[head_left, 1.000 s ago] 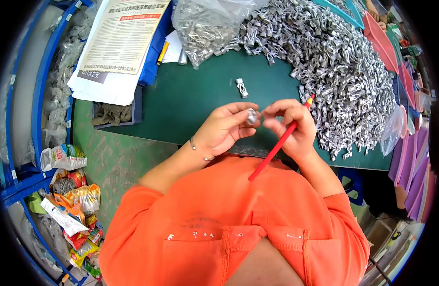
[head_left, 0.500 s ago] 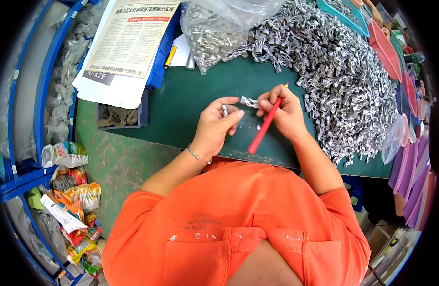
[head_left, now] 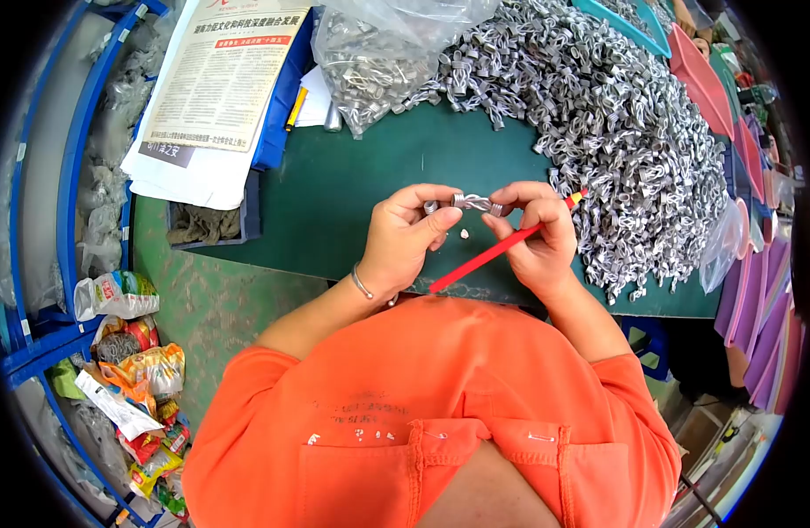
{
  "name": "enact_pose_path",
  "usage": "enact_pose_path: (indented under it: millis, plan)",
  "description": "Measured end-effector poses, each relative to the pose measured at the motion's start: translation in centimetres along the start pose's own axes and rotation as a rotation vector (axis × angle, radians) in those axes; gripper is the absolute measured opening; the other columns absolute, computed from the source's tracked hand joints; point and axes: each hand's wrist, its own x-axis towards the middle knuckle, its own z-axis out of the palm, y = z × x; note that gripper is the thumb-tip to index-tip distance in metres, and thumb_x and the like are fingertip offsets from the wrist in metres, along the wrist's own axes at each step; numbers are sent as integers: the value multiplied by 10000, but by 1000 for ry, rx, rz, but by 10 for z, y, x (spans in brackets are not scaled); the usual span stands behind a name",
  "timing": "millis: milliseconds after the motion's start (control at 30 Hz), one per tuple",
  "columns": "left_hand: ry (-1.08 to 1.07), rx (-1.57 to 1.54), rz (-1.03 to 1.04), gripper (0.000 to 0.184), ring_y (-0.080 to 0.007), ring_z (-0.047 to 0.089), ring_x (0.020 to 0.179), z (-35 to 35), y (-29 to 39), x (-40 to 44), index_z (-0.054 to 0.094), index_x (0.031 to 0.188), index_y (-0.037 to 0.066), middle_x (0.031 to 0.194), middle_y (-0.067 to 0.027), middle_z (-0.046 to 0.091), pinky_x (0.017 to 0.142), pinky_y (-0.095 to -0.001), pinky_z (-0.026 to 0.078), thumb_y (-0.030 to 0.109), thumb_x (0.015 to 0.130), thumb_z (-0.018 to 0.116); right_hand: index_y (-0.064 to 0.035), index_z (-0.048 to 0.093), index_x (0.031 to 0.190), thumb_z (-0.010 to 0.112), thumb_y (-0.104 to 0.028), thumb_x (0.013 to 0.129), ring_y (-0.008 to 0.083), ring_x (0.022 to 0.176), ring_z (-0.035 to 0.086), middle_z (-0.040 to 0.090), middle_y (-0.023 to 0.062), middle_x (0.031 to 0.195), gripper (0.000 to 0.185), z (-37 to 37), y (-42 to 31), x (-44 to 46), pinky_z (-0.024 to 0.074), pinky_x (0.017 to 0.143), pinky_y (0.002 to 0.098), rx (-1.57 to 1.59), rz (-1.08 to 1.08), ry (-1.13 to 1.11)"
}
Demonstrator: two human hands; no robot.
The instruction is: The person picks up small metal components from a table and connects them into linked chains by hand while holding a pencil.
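A small silvery metal part with twisted wire loops and ring-like ends point(head_left: 475, 203) spans the gap between my two hands, nearly level. My left hand point(head_left: 403, 236) pinches its left end with thumb and forefinger. A second metal piece point(head_left: 431, 208) shows at that hand's curled fingers. My right hand point(head_left: 544, 242) grips the other end with its fingertips. Through the same hand passes a red pencil-like stick point(head_left: 482, 264), slanting down to the left, with a yellow band near its upper end. A tiny white bit point(head_left: 465, 234) lies on the table below the part.
A large heap of similar metal parts point(head_left: 634, 141) covers the right of the green table point(head_left: 334, 176). Behind my hands is a clear plastic bag of parts point(head_left: 378, 75). Newspaper point(head_left: 224, 79) lies at left over a blue bin, near a tray with cloth point(head_left: 207, 224).
The metal part has turned level, and my right fingertips are now on its right end. The red stick has tilted flatter. The whole view has shifted slightly.
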Motion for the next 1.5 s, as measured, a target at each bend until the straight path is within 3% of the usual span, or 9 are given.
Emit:
enact_pose_path:
  millis: [167, 300, 433, 533, 833, 967, 1033, 1067, 1500]
  plan:
    - [113, -208, 56, 162, -113, 554, 702, -1, 5, 4, 530, 1005, 25, 881, -50, 579, 562, -225, 453, 105, 864, 526, -51, 420, 742, 678, -63, 725, 222, 717, 595, 617, 147, 838, 258, -5, 12, 27, 474, 628, 301, 43, -4, -214]
    - [128, -94, 98, 166, -159, 591, 845, -7, 15, 8, 498, 1018, 34, 923, -69, 583, 593, -231, 479, 138, 888, 487, -34, 492, 819, 682, -123, 701, 295, 670, 541, 581, 94, 756, 241, -5, 60, 95, 420, 587, 354, -558, -110, -197]
    - [177, 220, 201, 145, -110, 558, 692, -7, 20, 7, 533, 980, 9, 857, -39, 571, 563, -202, 447, 82, 855, 538, -65, 530, 893, 671, -350, 685, 311, 964, 507, 577, 98, 869, 380, 5, 95, 142, 339, 866, 499, -937, -290, -221]
    - [169, 510, 611, 112, -92, 505, 638, -6, 15, 15, 563, 923, -15, 800, -39, 548, 535, -204, 422, 25, 819, 571, -70, 534, 904, 669, -339, 663, 311, 985, 502, 581, 91, 911, 386, 11, 105, 154, 340, 868, 510, -1002, -304, -221]
    - [60, 1013, 1011, 116, -111, 525, 658, 0, 34, 8, 584, 868, -19, 818, -72, 541, 555, -209, 433, -33, 757, 612, -77, 526, 885, 614, -195, 633, 318, 935, 540, 576, 150, 928, 292, 8, 88, 142, 363, 856, 482, -1097, -375, -314]
    - [170, 623, 768, 58, -92, 483, 584, 1, 26, 12, 556, 860, -6, 773, -60, 535, 486, -189, 390, 30, 817, 570, -74, 519, 927, 610, -192, 642, 307, 944, 540, 574, 148, 959, 321, 8, 82, 144, 357, 863, 479, -1146, -72, -466]
    - [205, -265, 21, 103, -64, 419, 528, 8, 34, 13, 521, 832, 19, 741, -56, 521, 444, -176, 326, 113, 873, 511, -86, 521, 945, 606, -183, 649, 304, 906, 545, 572, 125, 1000, 323, 9, 95, 136, 354, 863, 462, -1087, -344, -262]
    - [245, -309, -72, 155, -46, 362, 495, 10, 35, 15, 506, 798, 42, 708, -45, 504, 426, -179, 281, 169, 887, 492, -99, 527, 940, 615, -178, 642, 297, 878, 546, 566, 98, 1051, 321, 6, 100, 135, 351, 863, 451, -1047, -365, -235]
    - [178, -386, -217, 146, -95, 477, 551, -5, 22, 16, 542, 797, 53, 722, -63, 570, 453, -210, 353, 183, 850, 505, -72, 513, 936, 648, -148, 625, 301, 890, 526, 559, 103, 1090, 347, -26, 48, 77, 359, 798, 423, -832, -239, -497]
